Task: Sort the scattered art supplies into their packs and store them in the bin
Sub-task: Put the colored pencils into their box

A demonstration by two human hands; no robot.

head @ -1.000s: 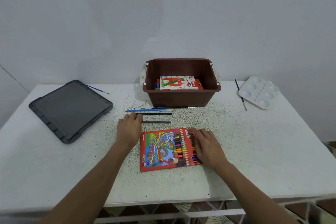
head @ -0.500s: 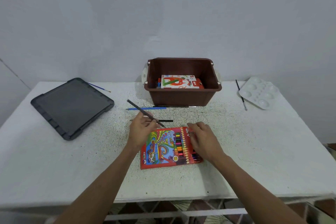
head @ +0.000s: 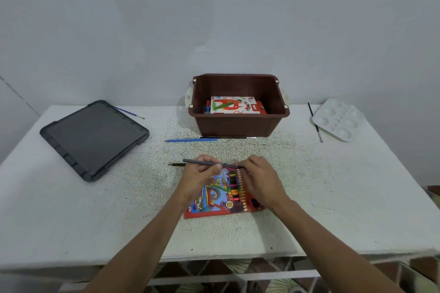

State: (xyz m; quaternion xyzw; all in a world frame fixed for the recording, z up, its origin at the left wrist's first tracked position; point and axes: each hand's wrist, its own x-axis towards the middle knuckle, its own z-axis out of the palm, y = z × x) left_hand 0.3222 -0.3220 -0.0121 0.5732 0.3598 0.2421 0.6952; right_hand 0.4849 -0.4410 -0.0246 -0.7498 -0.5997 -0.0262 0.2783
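Two hands are hovering over the pencil pack point(head: 214, 200); left hand point(head: 198, 179) is pinching a grey pencil point(head: 202, 162) mid-shaft; right hand point(head: 260, 182) is pinching its other end

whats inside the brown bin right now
In the brown bin a white oil pastels box lies flat on top. A red pack and a blue item stick out from beneath it. The box covers most of them, and the bin's front wall hides the near floor.

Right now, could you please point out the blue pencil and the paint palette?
blue pencil point(head: 191, 140): head view, middle of its shaft.
paint palette point(head: 339, 119): head view, flat centre between the wells.
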